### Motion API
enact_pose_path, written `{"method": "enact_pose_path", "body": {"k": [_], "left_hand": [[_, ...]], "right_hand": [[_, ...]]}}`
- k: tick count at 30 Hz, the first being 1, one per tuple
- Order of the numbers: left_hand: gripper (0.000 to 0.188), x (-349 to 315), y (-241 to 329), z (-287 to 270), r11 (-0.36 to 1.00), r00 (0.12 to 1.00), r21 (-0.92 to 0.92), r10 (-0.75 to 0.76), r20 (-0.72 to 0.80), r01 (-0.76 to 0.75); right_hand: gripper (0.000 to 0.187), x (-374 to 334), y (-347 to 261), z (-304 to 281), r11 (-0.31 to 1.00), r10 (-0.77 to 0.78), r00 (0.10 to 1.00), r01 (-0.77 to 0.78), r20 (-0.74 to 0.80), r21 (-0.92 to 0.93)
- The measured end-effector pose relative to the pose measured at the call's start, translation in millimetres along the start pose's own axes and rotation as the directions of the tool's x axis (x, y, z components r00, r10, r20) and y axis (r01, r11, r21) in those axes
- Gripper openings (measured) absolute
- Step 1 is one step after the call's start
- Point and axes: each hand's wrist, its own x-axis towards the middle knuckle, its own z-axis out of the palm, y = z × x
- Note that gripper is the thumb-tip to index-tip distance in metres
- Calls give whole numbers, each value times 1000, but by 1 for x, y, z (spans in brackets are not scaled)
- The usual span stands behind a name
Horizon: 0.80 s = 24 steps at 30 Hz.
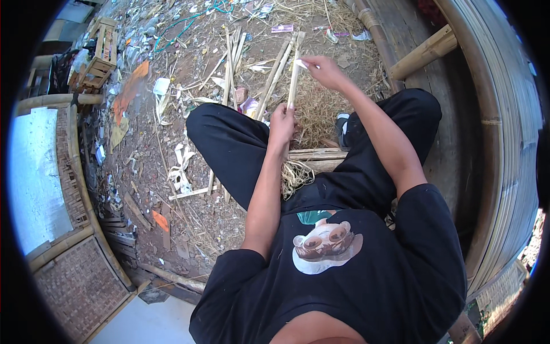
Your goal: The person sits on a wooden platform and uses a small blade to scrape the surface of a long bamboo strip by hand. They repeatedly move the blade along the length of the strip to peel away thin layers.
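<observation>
Bamboo strip [294, 83]: Stretching away from you beyond your lap, it reaches out over a littered yard, with both your hands at work on it.
Left hand [282, 125]: Your fingers close firmly around the strip's near end, no gap showing; that anchor should help stop it twisting.
Right hand [325, 73]: Thumb and fingertips pinch a small pale piece [302, 63] at or just beside the strip's right edge, near the far end (blade or shaving, the view cannot settle it).
Strip's edge: Should that piece be a blade, short, light passes along the grain, clear of your left knuckles, would likely serve best; a deep bite could split the strip, and a loose hold risks splinters.
Slats: More pale bamboo slats [274, 80] lean just left of the strip, near enough to snag a wide stroke.
Ground: Bare soil carries dry straw [321, 112], plastic scraps and an orange sheet [127, 94], a cluttered surface where small offcuts could easily vanish.
Lap: A tangle of thin fibres [297, 178] rests in front of you, beside a bamboo ledge [318, 155].
Surroundings: A slatted wooden crate [101, 54] sits at far left, a woven bamboo panel [83, 286] nearer, while a thick bamboo post [490, 137] curves along your right.
</observation>
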Motion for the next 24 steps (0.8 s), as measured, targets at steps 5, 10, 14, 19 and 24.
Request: {"method": "enact_pose_path", "body": {"k": [5,10,14,19,24], "left_hand": [[23,-6,9,-11,932,974,-333,-74,216,144],[25,-11,17,-11,858,923,-461,-40,382,228],[26,-13,16,-13,798,896,-532,-23,444,284],[26,-13,17,-12,808,904,-526,-19,426,265],[25,-14,19,-9,815,886,-513,-1,465,270]], "right_hand": [[30,6,-1,-13,972,180,984,-177,-10,155],[34,20,5,-13,974,175,985,-174,4,143],[34,27,8,-11,995,73,991,-79,-108,-53],[37,28,8,-7,997,7,987,-20,-160,-79],[30,35,2,-19,996,19,989,-31,-150,-81]]}}
